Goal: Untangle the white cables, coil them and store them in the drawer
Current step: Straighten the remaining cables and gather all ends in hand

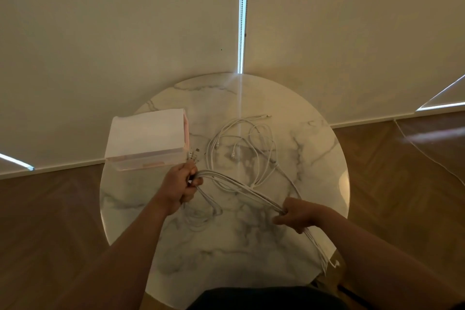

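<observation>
A bundle of white cables (241,187) stretches between my two hands above a round marble table (251,246). My left hand (180,187) is closed on one end of the bundle, and several plugs stick up from the fist next to the drawer box. My right hand (298,214) grips the bundle farther along; the cable ends trail off the table's right edge. More white cables (251,143) lie in loose tangled loops on the table beyond my hands. A white drawer box (148,138) with a pink front stands at the table's left, its drawer shut.
Pale roller blinds hang close behind the table. Wooden floor shows on both sides, with a thin white cord (427,156) lying on it at the right. My dark-clothed lap (264,299) is at the table's near edge.
</observation>
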The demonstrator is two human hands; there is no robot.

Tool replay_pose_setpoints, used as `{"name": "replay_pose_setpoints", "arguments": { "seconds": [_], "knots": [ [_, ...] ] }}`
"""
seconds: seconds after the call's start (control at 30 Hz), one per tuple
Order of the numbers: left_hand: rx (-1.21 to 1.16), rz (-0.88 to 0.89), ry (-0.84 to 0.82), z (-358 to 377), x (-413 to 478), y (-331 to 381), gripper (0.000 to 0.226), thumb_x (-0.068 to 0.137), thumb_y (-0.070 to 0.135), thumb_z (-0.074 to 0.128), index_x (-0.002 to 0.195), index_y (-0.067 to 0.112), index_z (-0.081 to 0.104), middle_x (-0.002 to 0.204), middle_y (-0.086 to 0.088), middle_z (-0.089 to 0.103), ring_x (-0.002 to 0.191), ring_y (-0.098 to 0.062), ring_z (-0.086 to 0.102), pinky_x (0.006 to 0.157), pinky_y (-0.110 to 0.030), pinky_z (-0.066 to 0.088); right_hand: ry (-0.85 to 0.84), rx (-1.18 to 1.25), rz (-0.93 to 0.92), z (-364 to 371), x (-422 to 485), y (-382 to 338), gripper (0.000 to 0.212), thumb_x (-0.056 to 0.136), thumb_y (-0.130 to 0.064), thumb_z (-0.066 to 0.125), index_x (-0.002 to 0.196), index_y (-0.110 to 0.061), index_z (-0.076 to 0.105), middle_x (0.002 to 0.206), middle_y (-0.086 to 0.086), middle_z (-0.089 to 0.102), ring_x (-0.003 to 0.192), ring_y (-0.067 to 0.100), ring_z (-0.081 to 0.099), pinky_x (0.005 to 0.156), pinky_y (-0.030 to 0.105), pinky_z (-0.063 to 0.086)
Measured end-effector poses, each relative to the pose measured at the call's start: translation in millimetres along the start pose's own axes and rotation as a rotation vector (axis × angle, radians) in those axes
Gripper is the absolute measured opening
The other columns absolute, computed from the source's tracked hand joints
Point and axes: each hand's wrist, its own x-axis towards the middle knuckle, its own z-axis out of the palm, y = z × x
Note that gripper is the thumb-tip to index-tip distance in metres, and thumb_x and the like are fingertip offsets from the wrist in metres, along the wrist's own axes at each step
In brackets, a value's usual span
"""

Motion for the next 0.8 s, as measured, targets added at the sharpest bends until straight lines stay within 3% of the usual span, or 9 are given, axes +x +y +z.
{"name": "replay_pose_setpoints", "arguments": {
  "seconds": [0.17,0.27,0.33,0.43,0.5,0.6,0.67,0.73,0.8],
  "knots": [
    [-0.043,0.009,-0.003,-12,-1,9,0.039,0.105,0.034,0.033,0.070,0.018,0.040,0.055,-0.002,0.038,0.035,-0.004,0.014,0.038,-0.012,0.010,-0.092,-0.040,0.123,8,4,-18,0.034,0.095,-0.023,0.054,0.067,-0.004,0.055,0.054,0.008,0.055,0.041,0.018,0.054,0.048,0.028,0.048],
    [-0.068,0.008,-0.015,-15,-4,11,0.040,0.105,0.035,0.033,0.069,0.018,0.040,0.055,-0.001,0.037,0.034,-0.004,0.015,0.035,-0.012,0.012,-0.296,-0.151,0.327,5,-2,-17,0.038,0.096,-0.026,0.052,0.078,0.005,0.063,0.052,0.007,0.065,0.068,0.030,0.069,0.067,0.032,0.059],
    [-0.075,0.004,-0.022,-17,-3,10,0.040,0.105,0.034,0.033,0.069,0.018,0.040,0.055,-0.001,0.038,0.034,-0.004,0.015,0.035,-0.011,0.014,-0.335,-0.159,0.412,2,-6,-16,0.045,0.100,-0.029,0.046,0.080,0.008,0.063,0.055,0.008,0.067,0.073,0.029,0.069,0.061,0.028,0.057],
    [-0.087,0.004,-0.036,-17,-2,8,0.040,0.105,0.035,0.032,0.069,0.019,0.039,0.055,0.001,0.037,0.034,-0.004,0.015,0.036,-0.011,0.014,-0.190,-0.153,0.367,3,-10,-21,0.050,0.103,-0.033,0.040,0.072,0.003,0.057,0.048,0.008,0.063,0.048,0.020,0.064,0.042,0.021,0.050],
    [-0.088,0.006,-0.041,-19,-1,10,0.040,0.105,0.036,0.032,0.069,0.020,0.039,0.055,0.001,0.037,0.033,-0.004,0.015,0.036,-0.011,0.014,-0.051,-0.225,0.287,7,-9,-22,0.046,0.103,-0.031,0.040,0.077,0.002,0.059,0.046,0.004,0.062,0.041,0.014,0.061,0.036,0.019,0.046],
    [-0.064,-0.012,-0.053,-23,-2,15,0.040,0.105,0.036,0.030,0.069,0.020,0.039,0.054,0.002,0.037,0.033,-0.003,0.016,0.037,-0.013,0.011,0.076,-0.158,0.225,9,-4,-12,0.037,0.099,-0.031,0.048,0.097,0.003,0.061,0.063,0.010,0.069,0.051,0.017,0.066,0.038,0.019,0.047],
    [-0.069,-0.029,-0.065,-26,-2,17,0.040,0.105,0.038,0.029,0.069,0.021,0.039,0.055,0.002,0.037,0.032,-0.003,0.017,0.038,-0.016,0.009,0.174,-0.124,0.181,6,-2,-1,0.042,0.094,-0.040,0.056,0.090,0.000,0.066,0.065,0.007,0.071,0.046,0.008,0.062,0.045,0.013,0.049],
    [-0.073,-0.035,-0.067,-30,-1,16,0.040,0.105,0.038,0.028,0.070,0.021,0.038,0.056,0.002,0.037,0.032,-0.003,0.016,0.040,-0.018,0.007,0.245,-0.072,0.144,7,-2,7,0.049,0.089,-0.049,0.061,0.082,-0.002,0.073,0.070,0.009,0.074,0.055,0.010,0.066,0.064,0.020,0.055],
    [-0.090,-0.036,-0.060,-34,-2,13,0.040,0.104,0.038,0.029,0.070,0.021,0.038,0.056,0.002,0.037,0.035,-0.004,0.010,0.040,-0.018,0.007,0.298,0.126,0.083,14,-3,14,0.048,0.085,-0.046,0.069,0.087,0.002,0.071,0.074,0.011,0.071,0.063,0.018,0.067,0.068,0.029,0.058]
  ]
}}
